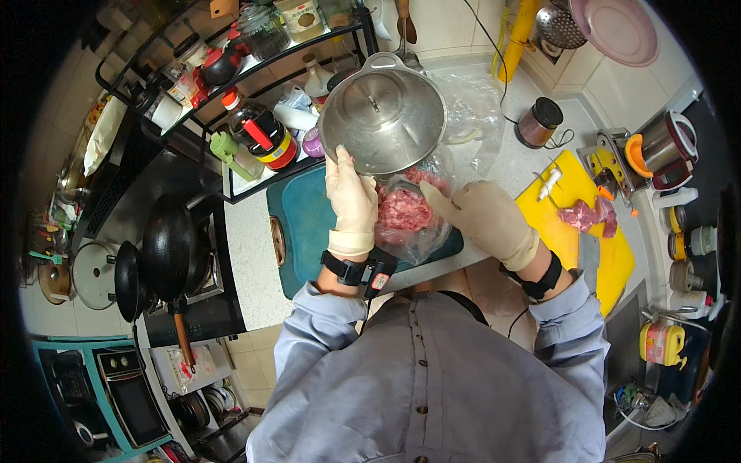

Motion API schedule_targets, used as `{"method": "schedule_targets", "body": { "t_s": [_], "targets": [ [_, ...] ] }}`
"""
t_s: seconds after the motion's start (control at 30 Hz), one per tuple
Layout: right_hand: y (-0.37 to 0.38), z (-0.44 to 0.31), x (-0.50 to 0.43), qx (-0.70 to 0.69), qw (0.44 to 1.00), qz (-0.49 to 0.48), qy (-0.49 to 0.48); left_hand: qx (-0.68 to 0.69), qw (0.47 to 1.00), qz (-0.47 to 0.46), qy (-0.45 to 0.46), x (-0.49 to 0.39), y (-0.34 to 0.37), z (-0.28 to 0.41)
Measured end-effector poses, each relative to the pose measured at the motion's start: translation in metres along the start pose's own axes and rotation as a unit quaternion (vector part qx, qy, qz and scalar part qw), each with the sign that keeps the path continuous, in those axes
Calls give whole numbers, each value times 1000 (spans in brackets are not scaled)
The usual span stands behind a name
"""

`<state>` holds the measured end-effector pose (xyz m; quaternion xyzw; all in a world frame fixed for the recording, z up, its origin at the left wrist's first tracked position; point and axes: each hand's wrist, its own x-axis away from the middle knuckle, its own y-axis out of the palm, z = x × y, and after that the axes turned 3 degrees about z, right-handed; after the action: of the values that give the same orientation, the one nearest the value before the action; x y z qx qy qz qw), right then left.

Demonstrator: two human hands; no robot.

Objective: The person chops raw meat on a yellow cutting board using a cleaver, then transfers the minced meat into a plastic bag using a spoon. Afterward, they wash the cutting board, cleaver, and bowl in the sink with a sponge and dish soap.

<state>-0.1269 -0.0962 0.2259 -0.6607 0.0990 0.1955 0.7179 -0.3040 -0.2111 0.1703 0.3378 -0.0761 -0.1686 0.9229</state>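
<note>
My left hand (pixel 350 194), in a pale glove, grips the near rim of a metal pan (pixel 385 136) with a loop handle at its far side. Just below the pan, raw minced meat (pixel 405 209) lies in a clear plastic bag (pixel 421 246) over a dark green cutting board (pixel 304 199). My right hand (pixel 492 220), also gloved, is at the right side of the bag with its fingers curled. One of its digits reaches to the meat, beside a grey strip that may be a utensil. What the curled fingers hold is hidden.
At right, a yellow cutting board (pixel 608 269) bears meat pieces (pixel 590 215) and a knife (pixel 589 260). A small grinder (pixel 539 122) with a cord stands behind. Left are a rack (pixel 191 116) with a sauce bottle (pixel 260 130) and a stove with a wok (pixel 168 249).
</note>
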Motion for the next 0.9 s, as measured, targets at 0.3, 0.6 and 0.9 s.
{"method": "schedule_targets", "body": {
  "t_s": [0.3,0.6,0.9],
  "targets": [
    [12,3,8,-52,998,41,18,37,999,29,-5,-6,-1,-2],
    [9,2,19,-48,997,-36,52,-5,999,26,-39,-13,-14,3],
    [-3,2,-11,-93,951,210,207,-22,999,-20,-45,-7,-17,15]
  ]
}}
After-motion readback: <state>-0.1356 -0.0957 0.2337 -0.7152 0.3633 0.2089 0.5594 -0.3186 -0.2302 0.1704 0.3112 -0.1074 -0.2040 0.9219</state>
